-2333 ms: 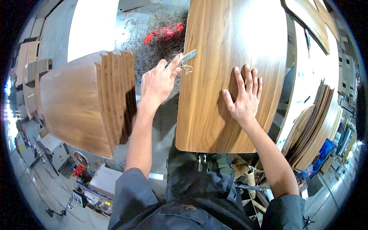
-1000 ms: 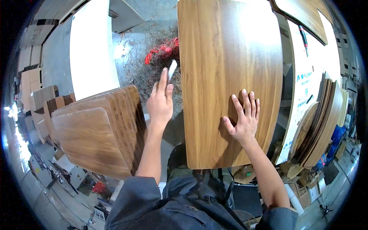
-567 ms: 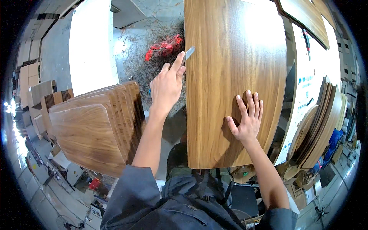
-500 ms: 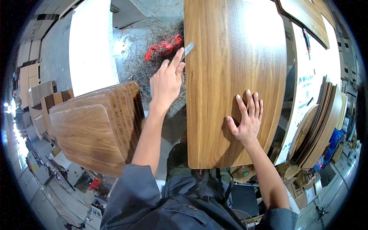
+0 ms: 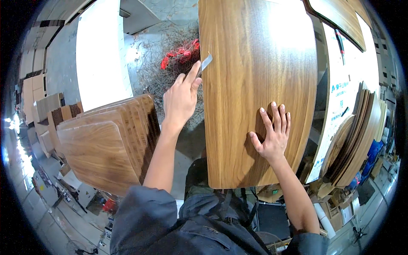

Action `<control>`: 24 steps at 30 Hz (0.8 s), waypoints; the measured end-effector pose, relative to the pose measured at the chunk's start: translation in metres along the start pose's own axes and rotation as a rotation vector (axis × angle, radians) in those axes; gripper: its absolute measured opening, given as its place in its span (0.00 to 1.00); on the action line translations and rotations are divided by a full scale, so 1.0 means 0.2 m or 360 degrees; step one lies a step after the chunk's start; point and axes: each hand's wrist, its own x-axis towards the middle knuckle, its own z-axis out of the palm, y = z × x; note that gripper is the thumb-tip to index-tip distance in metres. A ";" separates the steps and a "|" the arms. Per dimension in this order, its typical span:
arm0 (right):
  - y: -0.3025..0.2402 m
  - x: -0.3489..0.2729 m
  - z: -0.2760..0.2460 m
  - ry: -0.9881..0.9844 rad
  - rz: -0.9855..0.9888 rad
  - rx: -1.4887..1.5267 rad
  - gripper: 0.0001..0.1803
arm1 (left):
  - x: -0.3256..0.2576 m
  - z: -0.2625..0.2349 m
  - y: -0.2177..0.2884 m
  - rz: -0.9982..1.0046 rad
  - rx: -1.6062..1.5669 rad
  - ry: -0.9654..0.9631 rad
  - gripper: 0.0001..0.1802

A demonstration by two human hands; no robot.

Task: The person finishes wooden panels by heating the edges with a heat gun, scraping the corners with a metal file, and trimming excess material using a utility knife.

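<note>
A long wood-grain board (image 5: 238, 85) with rounded corners lies in front of me. At its left edge my left hand (image 5: 180, 97) is closed round a flat metal blade (image 5: 206, 62), its index finger stretched along it. The blade tilts up to the right and overlaps the board's left edge; its handle is hidden in the hand. Flat on the board's lower right part rests my right hand (image 5: 274, 138), fingers spread and holding nothing.
Left of me stands a stack of wood-grain boards (image 5: 91, 148). Thin shavings (image 5: 146, 80) and red scraps (image 5: 180, 54) litter the floor beyond my left hand. A white panel (image 5: 102, 55) lies at far left. At right, more boards (image 5: 361, 136) lean near a black-and-red tool (image 5: 340, 40).
My left hand and the blade have come a little nearer to me along the board's left edge. The right hand stays nearly in place on the board.
</note>
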 end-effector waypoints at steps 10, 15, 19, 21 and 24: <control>0.01 0.00 0.00 -0.0020 -0.0008 -0.0009 0.40 | 0.26 -0.02 -0.03 0.0007 -0.0076 0.0012 0.29; 0.01 0.00 0.00 -0.0019 -0.0010 -0.0007 0.40 | 0.48 -0.02 -0.09 0.0103 -0.0052 0.0101 0.27; 0.01 0.00 0.00 -0.0011 -0.0015 -0.0011 0.40 | 0.62 -0.05 -0.12 0.0162 0.0081 0.0064 0.26; 0.00 0.00 0.00 -0.0019 -0.0015 -0.0012 0.41 | 0.67 -0.06 -0.13 0.0223 0.0175 0.0104 0.27; 0.01 0.00 -0.01 -0.0038 -0.0016 -0.0019 0.41 | 0.75 -0.09 -0.14 0.0220 0.0185 0.0078 0.28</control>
